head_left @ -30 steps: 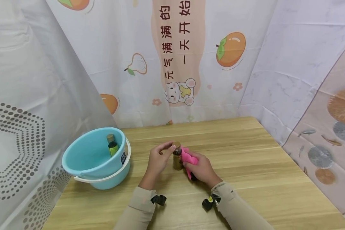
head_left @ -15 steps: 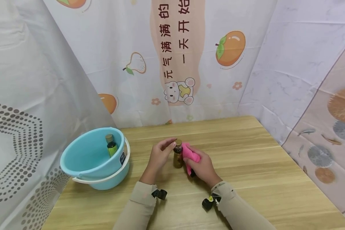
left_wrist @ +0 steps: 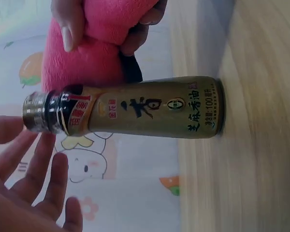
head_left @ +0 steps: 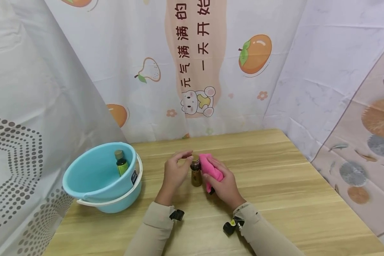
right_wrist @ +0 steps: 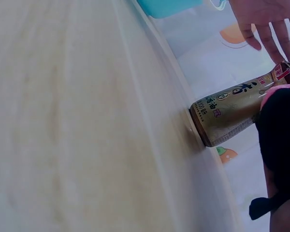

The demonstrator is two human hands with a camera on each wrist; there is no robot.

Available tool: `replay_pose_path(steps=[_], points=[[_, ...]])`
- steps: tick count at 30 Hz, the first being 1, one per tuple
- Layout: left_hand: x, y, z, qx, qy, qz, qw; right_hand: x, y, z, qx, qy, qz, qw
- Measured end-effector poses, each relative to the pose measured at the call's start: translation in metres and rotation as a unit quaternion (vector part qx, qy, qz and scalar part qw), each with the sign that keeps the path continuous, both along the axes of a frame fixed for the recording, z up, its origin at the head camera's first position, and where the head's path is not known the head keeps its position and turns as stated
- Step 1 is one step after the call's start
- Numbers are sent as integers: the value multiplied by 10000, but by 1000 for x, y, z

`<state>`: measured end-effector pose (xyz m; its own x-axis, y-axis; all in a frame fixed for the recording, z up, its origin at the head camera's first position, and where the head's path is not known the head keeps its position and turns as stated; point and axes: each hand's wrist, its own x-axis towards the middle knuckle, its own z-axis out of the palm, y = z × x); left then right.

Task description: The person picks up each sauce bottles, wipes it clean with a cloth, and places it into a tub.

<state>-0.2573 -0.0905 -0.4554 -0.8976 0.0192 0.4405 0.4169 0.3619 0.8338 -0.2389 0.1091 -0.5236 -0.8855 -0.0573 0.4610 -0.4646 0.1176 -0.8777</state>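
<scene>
A sesame oil bottle [left_wrist: 150, 108] with a gold-brown label and a gold cap stands upright on the table. My left hand [head_left: 175, 171] pinches its cap between thumb and index finger, while the other fingers stay spread, as the left wrist view shows. On the bottle's other side, my right hand [head_left: 223, 181] grips a fluffy pink cloth [head_left: 208, 167] against the neck and upper body. A black part [right_wrist: 285, 140] of the cloth hangs below the hand in the right wrist view. The right palm is hidden behind the cloth.
A light blue bucket [head_left: 75, 181] with a white handle stands at the left of the wooden table [head_left: 275, 199]. Inside it leans a dark bottle [head_left: 121, 166] with a green-yellow label. A printed curtain [head_left: 140, 106] hangs behind the table's far edge.
My right hand and the pink cloth have moved slightly up along the bottle towards its neck. My left hand stays at the cap. The head view has shifted a little.
</scene>
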Motion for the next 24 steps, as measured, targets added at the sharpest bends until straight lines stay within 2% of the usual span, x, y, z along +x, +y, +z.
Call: replay_pose_path(steps=[3, 6, 8, 10, 13, 15, 24], points=[[0, 4, 1, -311, 366, 173, 9987, -2, 0, -1, 84, 21, -41, 10000], [0, 6, 1, -407, 458, 227, 9979, -1, -1, 2, 216, -57, -67, 9997], [0, 6, 2, -365, 387, 229, 9983, 4, -1, 12, 268, -209, -43, 9994], [0, 6, 2, -306, 253, 237, 9989, 4, -1, 12, 265, -385, -17, 9989], [0, 6, 3, -240, 29, 265, 9994, 1, -1, 8, 283, -572, -18, 9980], [-1, 6, 3, -235, -54, 263, 9994, -5, 1, -2, 321, -675, -48, 9972], [-8, 3, -1, -186, -322, 68, 9993, -5, 3, -6, 754, -1187, -279, 9897]])
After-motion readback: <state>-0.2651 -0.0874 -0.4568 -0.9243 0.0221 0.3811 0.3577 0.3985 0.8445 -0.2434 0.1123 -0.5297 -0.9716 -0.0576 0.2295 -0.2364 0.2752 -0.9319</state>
